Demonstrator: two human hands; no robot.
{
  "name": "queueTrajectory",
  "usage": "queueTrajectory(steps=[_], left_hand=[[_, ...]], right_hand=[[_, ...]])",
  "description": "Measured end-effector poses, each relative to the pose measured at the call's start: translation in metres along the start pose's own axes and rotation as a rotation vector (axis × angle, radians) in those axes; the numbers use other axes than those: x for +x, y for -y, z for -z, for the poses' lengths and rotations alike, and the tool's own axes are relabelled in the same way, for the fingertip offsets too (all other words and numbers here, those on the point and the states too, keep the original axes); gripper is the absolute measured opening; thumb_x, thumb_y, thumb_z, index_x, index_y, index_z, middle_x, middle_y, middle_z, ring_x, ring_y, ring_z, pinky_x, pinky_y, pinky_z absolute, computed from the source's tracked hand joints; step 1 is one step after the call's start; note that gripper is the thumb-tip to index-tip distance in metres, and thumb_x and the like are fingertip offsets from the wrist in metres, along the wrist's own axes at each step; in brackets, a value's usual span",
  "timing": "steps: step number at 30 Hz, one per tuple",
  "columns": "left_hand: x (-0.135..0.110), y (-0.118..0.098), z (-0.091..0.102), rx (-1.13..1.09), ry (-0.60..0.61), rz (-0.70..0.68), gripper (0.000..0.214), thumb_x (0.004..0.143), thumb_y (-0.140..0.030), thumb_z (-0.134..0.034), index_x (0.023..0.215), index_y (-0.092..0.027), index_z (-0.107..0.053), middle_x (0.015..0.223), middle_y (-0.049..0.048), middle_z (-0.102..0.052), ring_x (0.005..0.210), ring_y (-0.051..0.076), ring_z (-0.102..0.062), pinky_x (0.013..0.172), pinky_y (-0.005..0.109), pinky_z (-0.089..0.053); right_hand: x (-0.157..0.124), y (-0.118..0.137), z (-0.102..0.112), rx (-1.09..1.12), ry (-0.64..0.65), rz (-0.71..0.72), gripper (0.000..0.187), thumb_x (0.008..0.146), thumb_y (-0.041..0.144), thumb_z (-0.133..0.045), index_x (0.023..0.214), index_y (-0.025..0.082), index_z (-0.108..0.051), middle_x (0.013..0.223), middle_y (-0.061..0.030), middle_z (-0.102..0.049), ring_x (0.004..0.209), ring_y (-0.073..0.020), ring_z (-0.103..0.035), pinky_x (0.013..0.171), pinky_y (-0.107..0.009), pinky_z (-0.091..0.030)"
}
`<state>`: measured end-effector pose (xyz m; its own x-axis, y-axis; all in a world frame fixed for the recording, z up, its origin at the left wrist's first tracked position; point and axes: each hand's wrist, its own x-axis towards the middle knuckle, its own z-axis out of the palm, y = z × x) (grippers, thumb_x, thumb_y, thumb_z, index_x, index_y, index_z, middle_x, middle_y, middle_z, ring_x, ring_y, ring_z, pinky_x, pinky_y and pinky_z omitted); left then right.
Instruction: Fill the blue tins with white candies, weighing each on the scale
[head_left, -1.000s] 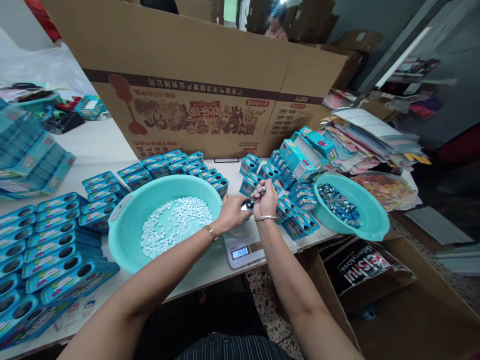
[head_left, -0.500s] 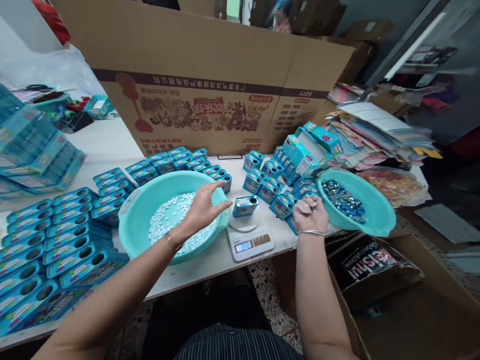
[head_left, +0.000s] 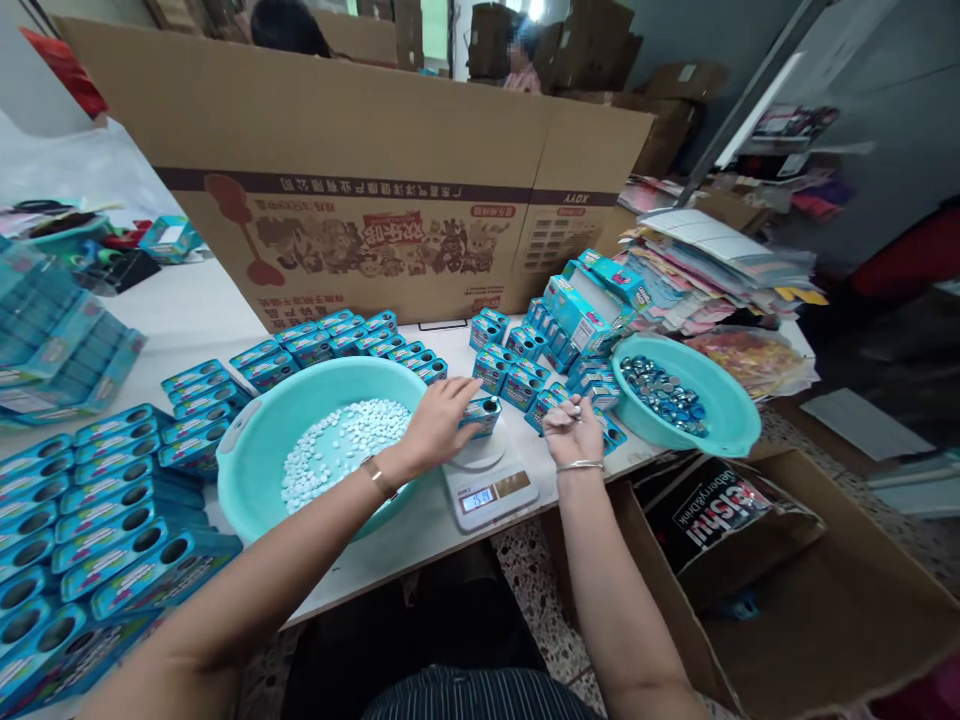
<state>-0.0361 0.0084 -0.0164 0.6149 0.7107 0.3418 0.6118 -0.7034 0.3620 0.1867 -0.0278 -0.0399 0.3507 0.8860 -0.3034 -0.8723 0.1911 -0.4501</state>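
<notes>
On the scale: one small blue box with printed sides and a dark round hole in its top (head_left: 487, 412) stands upright on the white digital scale (head_left: 491, 516), whose display is lit.
Left hand: open, fingers spread, the left hand (head_left: 439, 425) reaches over the basin's rim, thumb and fingertips at the box's left end; contact cannot be told.
Right hand: curled palm-up, the right hand (head_left: 574, 432) holds small pale pieces (head_left: 576, 410), right of the scale.
Left basin: a turquoise plastic basin (head_left: 235, 465) contains many small white pellets (head_left: 322, 455).
Right basin: a second turquoise plastic basin (head_left: 637, 428) contains shiny silver and blue pieces (head_left: 664, 395).
Surface: rows of similar blue boxes (head_left: 124, 510) cover the left of the white surface (head_left: 187, 312); more stand behind the left basin and beside the right hand.
Behind: a tall brown cardboard panel (head_left: 337, 130) bears inverted printing.
</notes>
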Motion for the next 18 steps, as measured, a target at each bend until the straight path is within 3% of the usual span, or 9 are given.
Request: queueTrajectory(steps=[3,7,14,18], left_hand=[[0.019,-0.005,-0.01,0.056,0.105,-0.048,0.054,0.082,-0.026,-0.059,0.133,-0.018,-0.045,0.134,0.0116,-0.051,0.123,0.026,-0.044,0.104,0.044,-0.034],[0.025,-0.003,-0.018,0.112,0.169,-0.073,0.035,0.085,-0.026,-0.055,0.12,-0.023,-0.056,0.124,0.0082,-0.059,0.12,0.025,-0.047,0.105,0.049,-0.03],[0.012,0.013,-0.027,0.009,0.033,-0.065,0.023,0.083,-0.03,-0.06,0.103,-0.019,-0.064,0.124,0.0091,-0.06,0.119,0.025,-0.049,0.101,0.042,-0.039],[0.013,0.012,-0.024,-0.068,-0.066,-0.045,0.031,0.082,-0.028,-0.061,0.11,-0.018,-0.059,0.117,0.0102,-0.061,0.111,0.024,-0.053,0.097,0.04,-0.042]], right_hand=[[0.003,-0.02,-0.025,-0.054,-0.063,0.008,0.031,0.094,0.036,-0.042,0.069,0.02,-0.046,0.048,0.0091,-0.044,0.039,-0.0049,-0.044,0.043,-0.016,-0.045],[0.005,-0.039,-0.05,-0.072,-0.141,0.023,0.032,0.095,0.036,-0.039,0.07,0.02,-0.048,0.052,0.0061,-0.053,0.052,-0.0077,-0.059,0.062,-0.024,-0.055],[0.006,-0.056,-0.064,-0.112,-0.132,0.028,0.032,0.095,0.033,-0.039,0.068,0.019,-0.048,0.049,0.0069,-0.051,0.055,-0.0085,-0.062,0.065,-0.024,-0.055],[0.007,-0.06,-0.064,-0.115,-0.117,0.028,0.033,0.096,0.032,-0.038,0.067,0.019,-0.048,0.049,0.0064,-0.052,0.058,-0.009,-0.063,0.068,-0.025,-0.055]])
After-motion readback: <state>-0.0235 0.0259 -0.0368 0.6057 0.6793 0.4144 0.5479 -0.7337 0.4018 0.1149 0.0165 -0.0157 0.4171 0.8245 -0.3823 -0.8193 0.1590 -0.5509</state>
